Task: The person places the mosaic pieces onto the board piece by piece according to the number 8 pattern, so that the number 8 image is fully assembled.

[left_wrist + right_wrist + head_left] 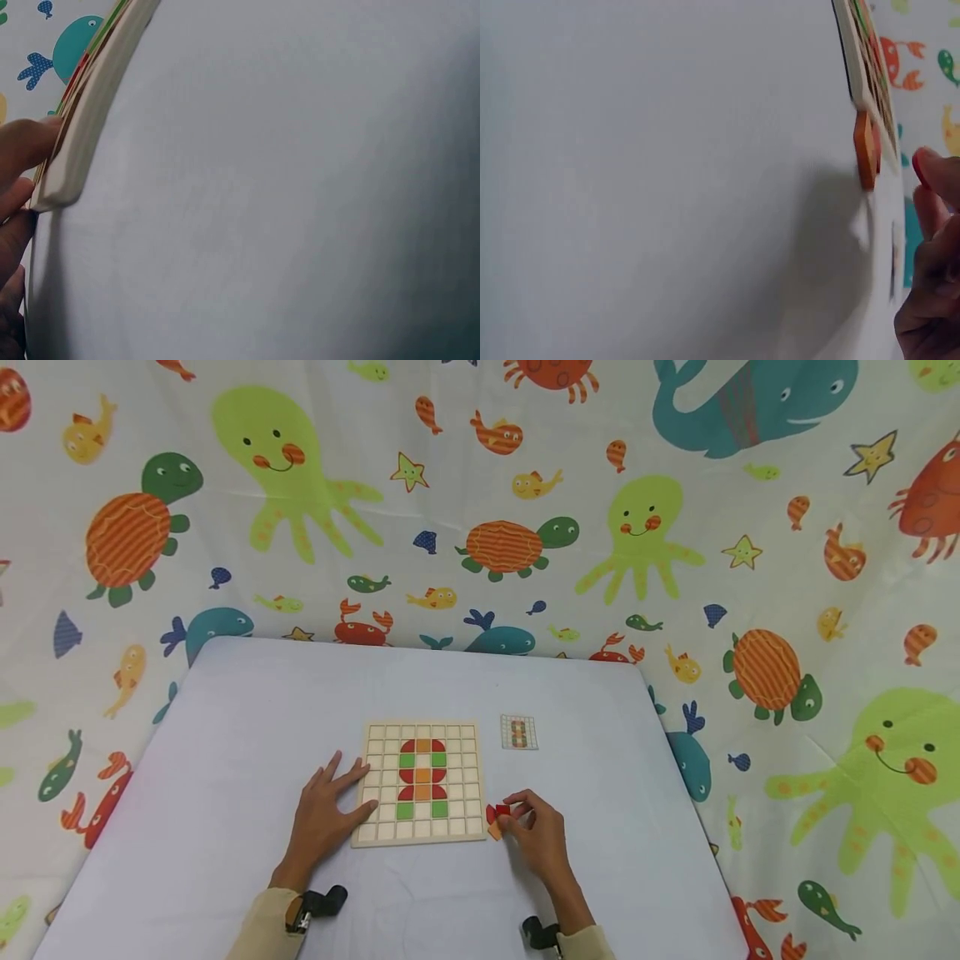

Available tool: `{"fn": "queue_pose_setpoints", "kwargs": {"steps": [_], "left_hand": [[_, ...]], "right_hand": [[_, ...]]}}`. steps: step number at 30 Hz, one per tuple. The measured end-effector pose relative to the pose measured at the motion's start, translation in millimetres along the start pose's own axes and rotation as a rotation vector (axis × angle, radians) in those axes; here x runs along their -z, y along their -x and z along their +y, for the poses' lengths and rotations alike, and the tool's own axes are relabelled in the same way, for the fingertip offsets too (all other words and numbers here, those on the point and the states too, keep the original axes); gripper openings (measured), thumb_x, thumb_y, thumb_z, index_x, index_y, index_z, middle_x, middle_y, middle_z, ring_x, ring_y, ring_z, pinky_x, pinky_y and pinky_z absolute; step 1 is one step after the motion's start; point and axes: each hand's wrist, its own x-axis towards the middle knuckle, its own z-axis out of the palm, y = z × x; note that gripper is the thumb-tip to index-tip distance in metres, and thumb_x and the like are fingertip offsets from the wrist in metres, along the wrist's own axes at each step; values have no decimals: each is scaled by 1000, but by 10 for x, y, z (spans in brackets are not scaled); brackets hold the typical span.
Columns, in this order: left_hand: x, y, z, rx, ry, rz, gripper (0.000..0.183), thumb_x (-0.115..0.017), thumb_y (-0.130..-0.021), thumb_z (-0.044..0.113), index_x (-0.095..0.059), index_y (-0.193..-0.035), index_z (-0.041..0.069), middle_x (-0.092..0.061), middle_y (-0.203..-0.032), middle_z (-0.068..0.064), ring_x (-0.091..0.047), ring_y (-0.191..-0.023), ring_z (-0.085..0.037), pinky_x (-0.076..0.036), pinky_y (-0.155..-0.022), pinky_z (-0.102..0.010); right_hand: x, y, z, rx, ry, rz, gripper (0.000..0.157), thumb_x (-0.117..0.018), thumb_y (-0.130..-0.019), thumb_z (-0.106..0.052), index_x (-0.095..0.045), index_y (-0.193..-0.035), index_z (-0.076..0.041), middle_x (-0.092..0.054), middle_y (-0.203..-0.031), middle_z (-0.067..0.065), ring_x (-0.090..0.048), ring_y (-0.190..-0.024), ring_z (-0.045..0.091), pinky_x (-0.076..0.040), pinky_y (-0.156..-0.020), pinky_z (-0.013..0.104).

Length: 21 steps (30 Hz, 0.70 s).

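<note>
A wooden grid board lies on the table, with red, green and orange tiles set in its middle columns. My left hand rests against the board's left edge, fingers spread; the left wrist view shows its fingers touching the board's rim. Just off the board's lower right side, my right hand pinches a red tile between thumb and fingertips. Below and beside that tile are a loose orange tile and another red tile. In the right wrist view the pinched tile is partly hidden by the fingers.
A small pattern card with a printed grid lies beyond the board's right side. White cloth covers the table. Behind and around it hangs a curtain printed with sea animals.
</note>
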Motion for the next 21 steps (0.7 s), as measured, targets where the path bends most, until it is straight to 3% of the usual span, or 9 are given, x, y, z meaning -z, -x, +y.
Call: {"fn": "queue_pose_setpoints", "kwargs": {"steps": [11,21], "left_hand": [[2,12,7,-1,-4,6,67,-89,-83,32,-68,-143,11,-42,-164,-32,-37,-154,-54,-25,-124,-73],[33,8,22,7,-5,-14,67,-88,-84,32,-67,-144,10,-39,-165,-33,-35,-154,-56,-25,-124,-74]], "right_hand": [[-371,136,-384,98,-107,-98,15,-80,-96,-20,-75,-107,-29,-68,-82,-8,-51,-66,6,-43,-54,17],[-767,250,-672,77,-80,-165,14,-83,-94,-25,-74,-104,-29,-68,-80,-13,-50,-62,3,-43,-54,18]]}}
